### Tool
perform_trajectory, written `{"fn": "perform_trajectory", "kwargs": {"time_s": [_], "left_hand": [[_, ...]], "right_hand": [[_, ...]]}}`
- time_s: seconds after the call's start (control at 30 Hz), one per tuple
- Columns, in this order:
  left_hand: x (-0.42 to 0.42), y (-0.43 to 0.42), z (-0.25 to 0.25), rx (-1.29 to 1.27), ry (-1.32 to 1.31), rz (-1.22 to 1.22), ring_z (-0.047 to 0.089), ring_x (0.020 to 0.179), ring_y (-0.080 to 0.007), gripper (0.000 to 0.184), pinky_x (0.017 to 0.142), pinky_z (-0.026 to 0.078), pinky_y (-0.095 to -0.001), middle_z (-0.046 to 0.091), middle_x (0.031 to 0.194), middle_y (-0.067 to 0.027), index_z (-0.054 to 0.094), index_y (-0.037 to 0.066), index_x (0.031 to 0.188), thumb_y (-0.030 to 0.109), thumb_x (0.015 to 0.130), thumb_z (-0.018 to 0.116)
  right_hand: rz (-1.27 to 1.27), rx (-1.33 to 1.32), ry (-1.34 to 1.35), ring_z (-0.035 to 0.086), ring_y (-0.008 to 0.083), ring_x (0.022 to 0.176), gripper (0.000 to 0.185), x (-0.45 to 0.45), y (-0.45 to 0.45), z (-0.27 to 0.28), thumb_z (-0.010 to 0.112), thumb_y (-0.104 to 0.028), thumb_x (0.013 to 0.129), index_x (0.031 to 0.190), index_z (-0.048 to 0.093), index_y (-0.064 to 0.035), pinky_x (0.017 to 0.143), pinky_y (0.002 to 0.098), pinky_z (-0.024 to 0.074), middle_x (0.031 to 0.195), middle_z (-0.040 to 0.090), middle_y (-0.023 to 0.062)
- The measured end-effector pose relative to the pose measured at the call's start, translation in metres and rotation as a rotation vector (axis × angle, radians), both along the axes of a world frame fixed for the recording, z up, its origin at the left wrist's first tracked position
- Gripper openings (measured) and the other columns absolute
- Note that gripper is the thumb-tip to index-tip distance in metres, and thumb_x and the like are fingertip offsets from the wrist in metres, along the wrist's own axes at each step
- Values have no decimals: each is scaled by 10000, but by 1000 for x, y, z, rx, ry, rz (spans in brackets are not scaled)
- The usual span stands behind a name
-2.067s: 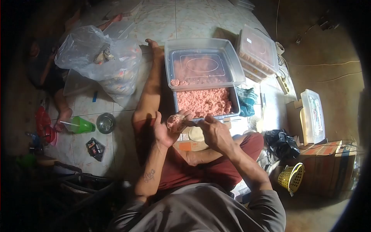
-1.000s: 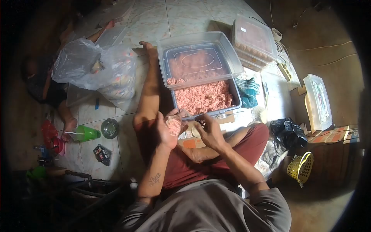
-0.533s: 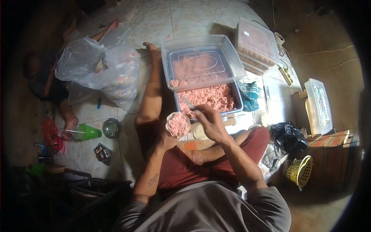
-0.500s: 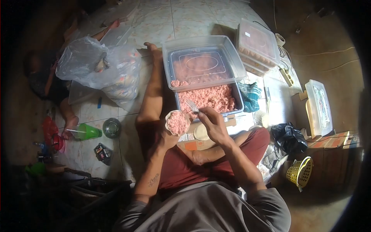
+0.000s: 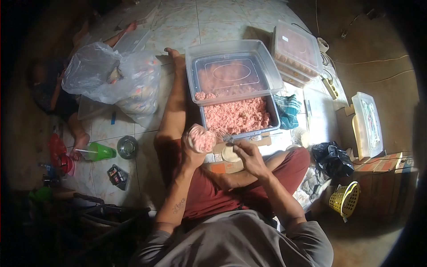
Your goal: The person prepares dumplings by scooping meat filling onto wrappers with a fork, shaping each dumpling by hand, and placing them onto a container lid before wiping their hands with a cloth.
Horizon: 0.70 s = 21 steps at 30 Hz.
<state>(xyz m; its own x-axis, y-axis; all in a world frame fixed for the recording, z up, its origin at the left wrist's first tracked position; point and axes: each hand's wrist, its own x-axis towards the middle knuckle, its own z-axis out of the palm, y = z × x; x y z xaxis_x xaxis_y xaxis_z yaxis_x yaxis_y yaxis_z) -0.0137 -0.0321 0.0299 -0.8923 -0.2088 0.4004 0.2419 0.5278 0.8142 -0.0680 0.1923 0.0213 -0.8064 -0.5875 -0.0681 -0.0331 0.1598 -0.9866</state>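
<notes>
Pale tiled floor spreading beyond hands. Left hand cupping wrapper with pink filling atop palm; right hand gripping fork, tines pointing toward filling.

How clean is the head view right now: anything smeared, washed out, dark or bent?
Head view: the fork in the right hand looks smeared, its tines faint; glare bleaches the floor beside the checked cloth; the left side sinks into shadow; the wide lens bows the scene, with black corners.
</notes>
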Motion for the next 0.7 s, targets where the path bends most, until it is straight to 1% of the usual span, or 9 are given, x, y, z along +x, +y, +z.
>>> {"fn": "perform_trajectory", "kwargs": {"time_s": [0.1, 0.17, 0.2, 0.23, 0.3, 0.37, 0.47, 0.63, 0.7], "left_hand": [[3, 13, -8, 382, -43, 0, 612, 753, -159, 310, 674, 499, -324, 607, 809, -51, 584, 38, 920, 23, 729, 826], [0, 20, -6, 493, -66, -20, 628, 704, -127, 315, 626, 507, -303, 597, 758, -18, 554, 52, 847, 21, 739, 848], [2, 21, 2, 274, -42, -38, 614, 709, -121, 342, 635, 507, -302, 588, 772, -10, 553, 54, 894, 15, 737, 854], [2, 21, 7, 56, -16, -53, 599, 714, -116, 373, 645, 508, -300, 579, 786, -2, 551, 55, 940, 9, 735, 859], [1, 22, 7, 111, -58, 36, 600, 732, -135, 364, 660, 511, -322, 592, 796, -13, 567, 51, 948, 45, 736, 863], [-1, 22, 6, 222, -141, 213, 603, 767, -174, 360, 691, 518, -365, 618, 815, -35, 599, 45, 963, 116, 737, 870], [6, -1, 3, 275, -127, 46, 586, 769, -141, 327, 696, 500, -320, 615, 823, -30, 590, 53, 957, 91, 747, 838], [3, 5, 11, 239, -98, -172, 588, 768, -114, 279, 711, 491, -280, 620, 829, -20, 597, 69, 926, 3, 718, 770], [1, 9, 11, 232, -84, -181, 594, 761, -115, 275, 713, 496, -278, 624, 828, -24, 599, 62, 928, -14, 716, 756]], "right_hand": [[79, -225, -478, 465, 111, 787, 208, 17, -3, -10, 569, -123, 1038, 1144, 652, 35, 720, 298, 430, 877, 528, -11], [52, -199, -232, 522, 172, 788, 181, 27, -15, -14, 581, -74, 1010, 1142, 657, 24, 727, 318, 448, 875, 559, 50], [3, -80, 129, 561, 249, 804, 186, 26, -20, -11, 597, -14, 965, 1137, 663, 13, 737, 344, 467, 885, 574, 131], [1, -80, 130, 561, 249, 804, 186, 21, -20, -7, 597, -14, 965, 1137, 663, 13, 737, 344, 467, 885, 574, 131], [-53, 54, 387, 569, 318, 816, 217, 14, -17, 7, 607, 28, 919, 1127, 666, 6, 742, 363, 479, 899, 565, 192], [-66, 80, 318, 577, 252, 829, 195, 14, -12, 5, 597, 3, 962, 1143, 670, 8, 750, 351, 476, 895, 590, 150], [4, -168, -286, 428, 69, 714, 234, 20, -2, -5, 552, -160, 1057, 1147, 692, 3, 655, 234, 381, 814, 516, -50], [129, -295, -519, 438, 92, 713, 276, 31, -9, -6, 573, -220, 1052, 1167, 681, 7, 656, 238, 386, 808, 525, -20], [109, -23, 245, 523, 180, 771, 209, 26, -15, -3, 563, -127, 1036, 1149, 669, 13, 706, 299, 449, 861, 564, 71]]}}
